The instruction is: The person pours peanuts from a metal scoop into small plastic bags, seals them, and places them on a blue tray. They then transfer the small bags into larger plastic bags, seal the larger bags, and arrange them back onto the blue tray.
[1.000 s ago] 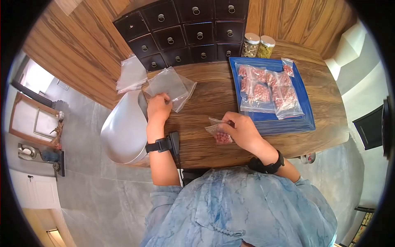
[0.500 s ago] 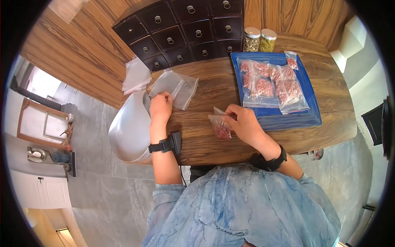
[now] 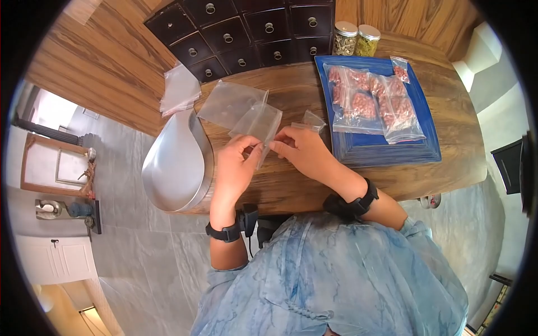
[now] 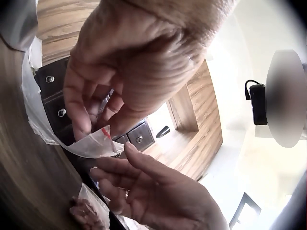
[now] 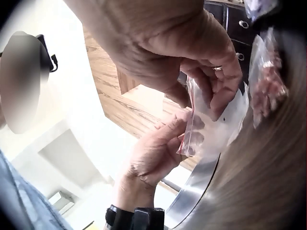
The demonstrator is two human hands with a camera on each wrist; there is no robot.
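A clear plastic zip bag (image 3: 259,126) with a red strip along its mouth is between my two hands, above the table. My left hand (image 3: 238,162) pinches its near edge between thumb and fingers. Thumb and fingers of my right hand (image 3: 302,150) pinch the same bag at its right side, close to the left fingertips. Just past the right hand lies a small bag of reddish peanuts (image 5: 266,91), mostly covered by that hand in the head view. Another flat clear bag (image 3: 232,103) rests on the table behind the one I hold.
On the right, a blue tray (image 3: 386,151) bears several filled bags of reddish nuts (image 3: 364,106). A metal scoop-shaped pan (image 3: 174,162) stands at the left, with a stack of clear bags (image 3: 180,92) behind it. Dark drawers (image 3: 244,39) and two jars (image 3: 356,40) line the back.
My right hand has let go of the small peanut bag, set down farther back, and moved left. The left hand has drawn a clear bag toward me, and both hands now meet at it.
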